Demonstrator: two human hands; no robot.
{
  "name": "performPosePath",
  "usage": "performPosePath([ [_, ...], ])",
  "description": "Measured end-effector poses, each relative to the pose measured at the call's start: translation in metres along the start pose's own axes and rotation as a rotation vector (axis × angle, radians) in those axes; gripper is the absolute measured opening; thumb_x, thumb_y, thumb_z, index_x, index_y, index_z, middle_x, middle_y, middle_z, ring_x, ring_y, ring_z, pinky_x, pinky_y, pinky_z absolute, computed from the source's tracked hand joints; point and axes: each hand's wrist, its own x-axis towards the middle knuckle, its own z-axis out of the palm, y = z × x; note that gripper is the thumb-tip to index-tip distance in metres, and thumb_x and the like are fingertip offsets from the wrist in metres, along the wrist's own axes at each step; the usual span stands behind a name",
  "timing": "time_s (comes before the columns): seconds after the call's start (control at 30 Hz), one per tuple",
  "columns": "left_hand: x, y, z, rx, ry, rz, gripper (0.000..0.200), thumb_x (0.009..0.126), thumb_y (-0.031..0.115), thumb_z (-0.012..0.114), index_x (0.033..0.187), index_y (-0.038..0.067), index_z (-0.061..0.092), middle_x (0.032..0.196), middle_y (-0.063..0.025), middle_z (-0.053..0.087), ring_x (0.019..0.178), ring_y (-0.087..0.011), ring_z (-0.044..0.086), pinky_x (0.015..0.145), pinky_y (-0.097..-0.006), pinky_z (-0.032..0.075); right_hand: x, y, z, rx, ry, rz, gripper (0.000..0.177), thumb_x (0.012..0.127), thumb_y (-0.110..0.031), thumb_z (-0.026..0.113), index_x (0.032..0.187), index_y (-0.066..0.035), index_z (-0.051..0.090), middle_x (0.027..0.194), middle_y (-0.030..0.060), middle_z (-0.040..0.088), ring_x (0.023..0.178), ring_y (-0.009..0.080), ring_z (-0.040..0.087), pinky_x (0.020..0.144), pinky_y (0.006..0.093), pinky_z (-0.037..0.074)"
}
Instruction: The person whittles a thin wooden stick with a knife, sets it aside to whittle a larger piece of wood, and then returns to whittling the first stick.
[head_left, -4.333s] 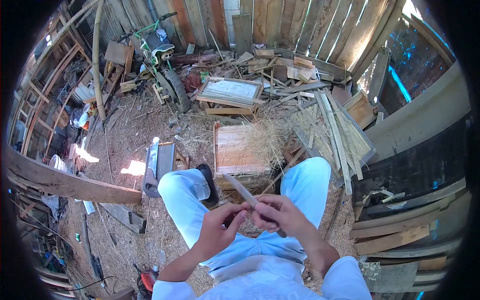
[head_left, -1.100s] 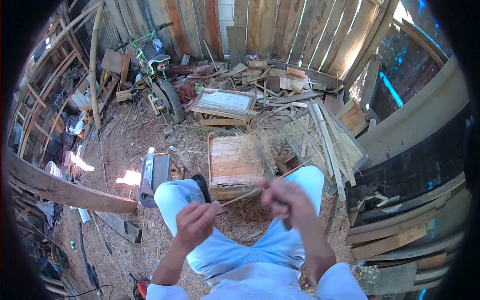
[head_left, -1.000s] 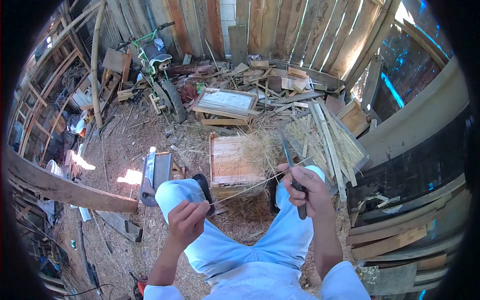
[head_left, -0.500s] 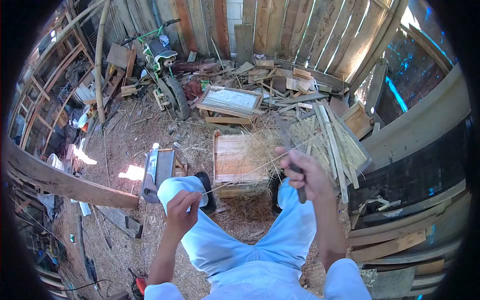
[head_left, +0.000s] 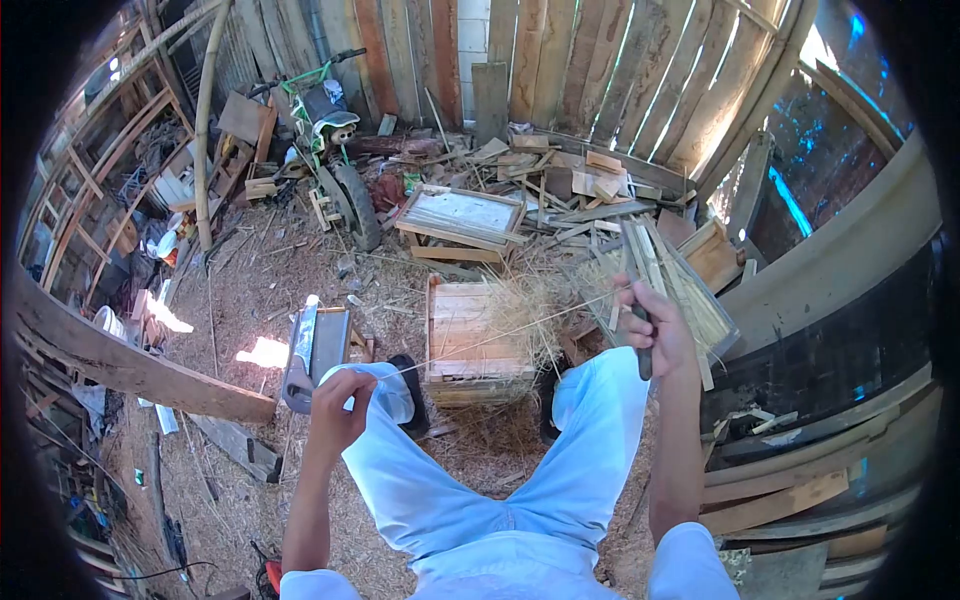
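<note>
Above my left knee, my left hand (head_left: pixel 341 402) is closed in a pinch on one end of a thin pale strip (head_left: pixel 480 341). The strip slants up to the right toward my right hand (head_left: pixel 657 328), which is wrapped round the dark handle of a knife (head_left: pixel 644 350). The knife's blade points upward, blurred against the pile of strips behind it. Whether the right fingers also touch the strip, I cannot tell. Between my feet stands a wooden box (head_left: pixel 462 325), with a tangle of fine shavings (head_left: pixel 533 308) over its right side.
A saw (head_left: pixel 301 350) lies on a small dark-topped stool (head_left: pixel 329 345) at left. Beyond the box are a framed wooden piece (head_left: pixel 462 215), scrap wood (head_left: pixel 590 175) and a small green bike (head_left: pixel 345 190). A thick beam (head_left: pixel 150 370) juts in from the left.
My right hand has moved right with the knife, and my left hand slightly left. My right knee has shifted right, and more of the strip shows between my hands.
</note>
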Motion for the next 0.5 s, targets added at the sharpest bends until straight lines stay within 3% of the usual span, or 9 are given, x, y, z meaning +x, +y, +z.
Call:
performPosePath([
  [0.13, 0.002, -0.01, -0.013, 0.069, 0.031, 0.005, 0.005, 0.078, -0.002, 0.063, 0.082, 0.001, 0.061, 0.071, -0.0097, 0.06, 0.06, -0.0221, 0.057, 0.054, -0.0306, 0.043, -0.004, -0.018, -0.012, -0.026, 0.2, -0.186, 0.036, 0.093, -0.022, 0.051, 0.121, 0.0, 0.049, 0.085, 0.0001, 0.056, 0.051, 0.0007, 0.035, 0.039, 0.0134, 0.027],
  [0.2, 0.001, -0.022, -0.026, 0.111, 0.141, -0.237, 0.002, 0.081, 0.0, 0.06, 0.083, 0.0, 0.06, 0.07, -0.0097, 0.059, 0.057, -0.0161, 0.054, 0.052, -0.0284, 0.04, -0.003, -0.027, -0.026, 0.048, 0.174, -0.304, 0.036, 0.093, -0.023, 0.051, 0.122, -0.001, 0.049, 0.086, 0.0005, 0.056, 0.052, 0.0006, 0.035, 0.039, 0.0134, 0.027],
  [0.23, 0.001, -0.026, -0.028, 0.209, 0.151, -0.341, 0.004, 0.084, 0.003, 0.06, 0.085, 0.0, 0.059, 0.069, -0.0084, 0.059, 0.058, -0.0104, 0.053, 0.053, -0.0257, 0.041, -0.005, -0.026, -0.011, -0.108, 0.282, -0.316, 0.036, 0.093, -0.023, 0.051, 0.122, -0.002, 0.05, 0.085, 0.0017, 0.058, 0.049, 0.0006, 0.034, 0.039, 0.0135, 0.027],
  [0.33, 0.018, -0.019, 0.004, -0.024, 0.325, -0.297, 0.008, 0.084, 0.006, 0.062, 0.089, -0.001, 0.06, 0.069, -0.006, 0.059, 0.059, -0.0081, 0.053, 0.053, -0.0241, 0.042, -0.001, 0.017, 0.044, -0.29, 0.086, 0.01, 0.035, 0.092, -0.025, 0.052, 0.119, -0.003, 0.051, 0.084, 0.0048, 0.06, 0.046, 0.001, 0.031, 0.039, 0.014, 0.028],
  [0.43, 0.032, -0.008, 0.053, -0.249, 0.19, -0.317, 0.01, 0.084, 0.004, 0.063, 0.092, 0.0, 0.061, 0.074, -0.0064, 0.062, 0.061, -0.0096, 0.056, 0.054, -0.0247, 0.044, 0.014, 0.081, 0.086, -0.292, -0.154, 0.219, 0.034, 0.093, -0.026, 0.051, 0.118, -0.004, 0.051, 0.089, 0.0082, 0.062, 0.047, 0.0013, 0.031, 0.039, 0.0144, 0.028],
  [0.5, 0.045, 0.032, 0.066, -0.247, 0.133, -0.235, 0.007, 0.083, 0.002, 0.062, 0.088, -0.001, 0.06, 0.067, -0.0059, 0.059, 0.056, -0.01, 0.052, 0.051, -0.024, 0.042, 0.024, 0.099, 0.104, -0.251, -0.207, 0.246, 0.034, 0.094, -0.026, 0.05, 0.12, -0.004, 0.051, 0.088, 0.0071, 0.06, 0.048, 0.0013, 0.032, 0.039, 0.0144, 0.028],
])
